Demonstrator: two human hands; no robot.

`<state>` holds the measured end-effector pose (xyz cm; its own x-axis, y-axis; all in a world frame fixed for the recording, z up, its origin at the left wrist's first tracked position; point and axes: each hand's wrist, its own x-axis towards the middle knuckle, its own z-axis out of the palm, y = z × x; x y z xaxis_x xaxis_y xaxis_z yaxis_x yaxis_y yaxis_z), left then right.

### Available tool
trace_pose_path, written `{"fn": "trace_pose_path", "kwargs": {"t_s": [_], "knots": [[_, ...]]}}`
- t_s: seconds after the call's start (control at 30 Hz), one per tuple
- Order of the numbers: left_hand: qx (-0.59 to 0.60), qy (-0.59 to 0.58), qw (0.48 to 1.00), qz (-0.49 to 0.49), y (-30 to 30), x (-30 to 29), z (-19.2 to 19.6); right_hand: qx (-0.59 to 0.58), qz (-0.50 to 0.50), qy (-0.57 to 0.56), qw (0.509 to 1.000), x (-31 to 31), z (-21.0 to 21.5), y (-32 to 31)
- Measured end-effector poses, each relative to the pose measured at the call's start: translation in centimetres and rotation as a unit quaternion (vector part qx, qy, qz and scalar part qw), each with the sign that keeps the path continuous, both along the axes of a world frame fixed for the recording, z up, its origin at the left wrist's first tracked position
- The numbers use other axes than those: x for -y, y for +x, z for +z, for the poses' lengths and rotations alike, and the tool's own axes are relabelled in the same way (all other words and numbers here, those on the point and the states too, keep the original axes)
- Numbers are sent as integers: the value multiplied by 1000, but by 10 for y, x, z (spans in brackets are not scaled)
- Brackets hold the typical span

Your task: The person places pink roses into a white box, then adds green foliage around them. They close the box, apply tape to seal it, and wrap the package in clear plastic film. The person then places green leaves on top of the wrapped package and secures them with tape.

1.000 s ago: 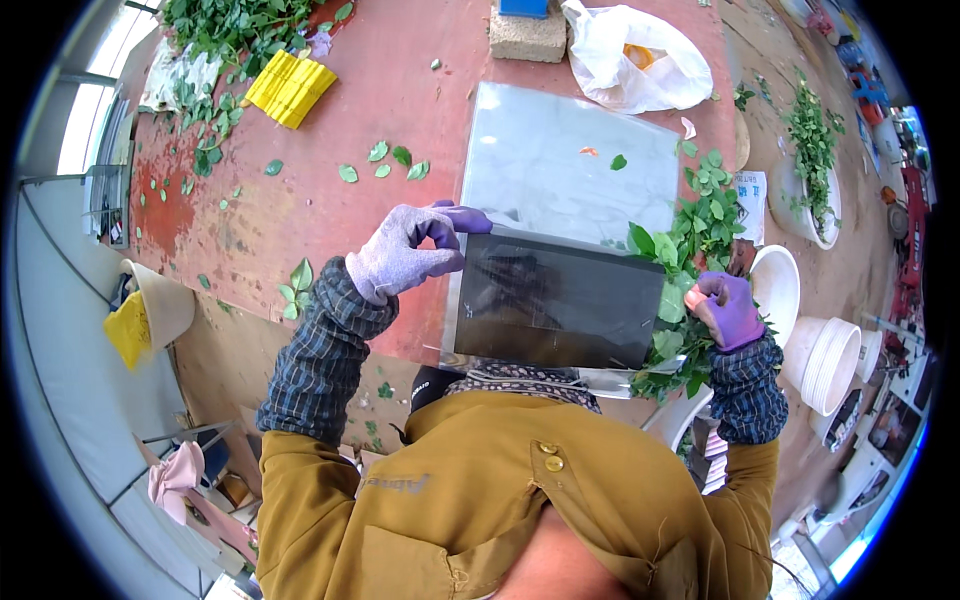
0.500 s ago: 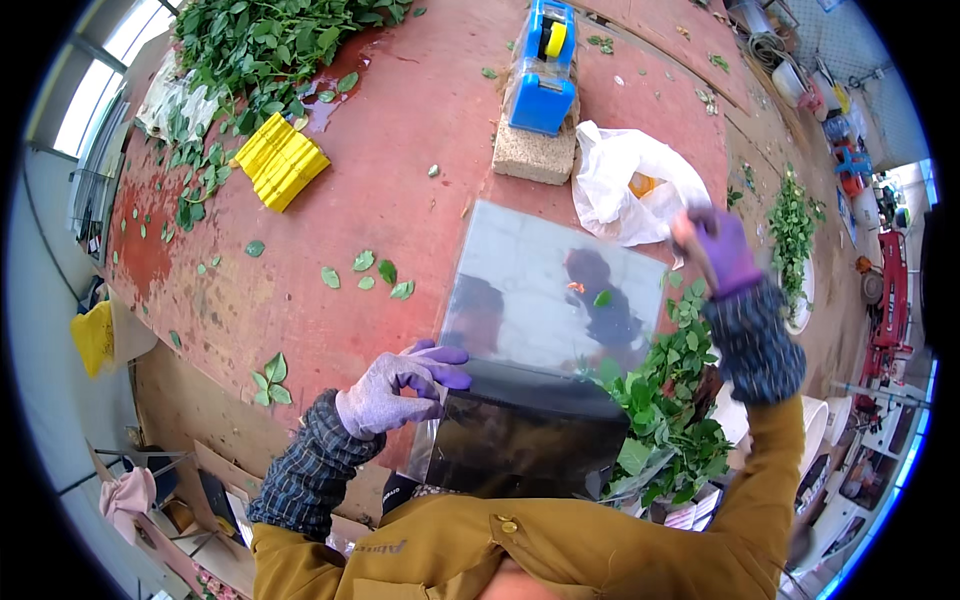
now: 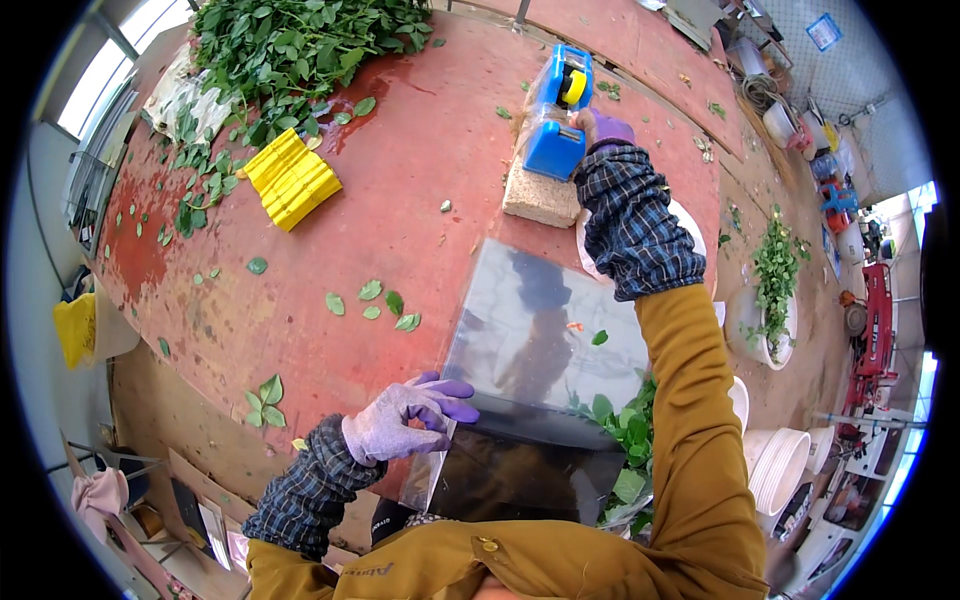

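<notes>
My left hand [image 3: 410,418], in a purple and grey glove, pinches the left edge of a clear plastic sheet [image 3: 500,330]. Dark material shows under the sheet's near part. My right hand [image 3: 603,127], in a purple glove with bare fingertips, is at the right side of a blue tape dispenser [image 3: 553,150]. Its fingers are bent in beside the yellow tape roll [image 3: 574,87]; what they hold is hidden. Under the dispenser is a tan block [image 3: 540,195]. Leafy stems [image 3: 630,430] lie at the sheet's right side, partly behind my right arm.
A heap of green leafy stems [image 3: 300,55] covers the far left of the red table [image 3: 390,230]. Near it lies a yellow ridged bundle [image 3: 292,180]. My right sleeve partly hides a white bag [image 3: 590,250]. White buckets [image 3: 775,470] stand beyond the right edge.
My right hand has moved from beside the white bag up and left to the tape dispenser. My left hand stays at the sheet's edge. The view has shifted slightly.
</notes>
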<state>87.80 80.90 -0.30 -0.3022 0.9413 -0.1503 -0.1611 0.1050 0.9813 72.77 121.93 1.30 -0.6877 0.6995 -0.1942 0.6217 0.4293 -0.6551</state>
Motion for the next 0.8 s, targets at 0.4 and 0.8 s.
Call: {"fn": "trace_pose_path", "kwargs": {"t_s": [0.4,0.8], "knots": [[30,7,999,24,3,3,-2,-400,-172,-508,743,109,-30,69],[90,-14,993,79,13,9,-3,95,515,-410,746,181,45,120]]}}
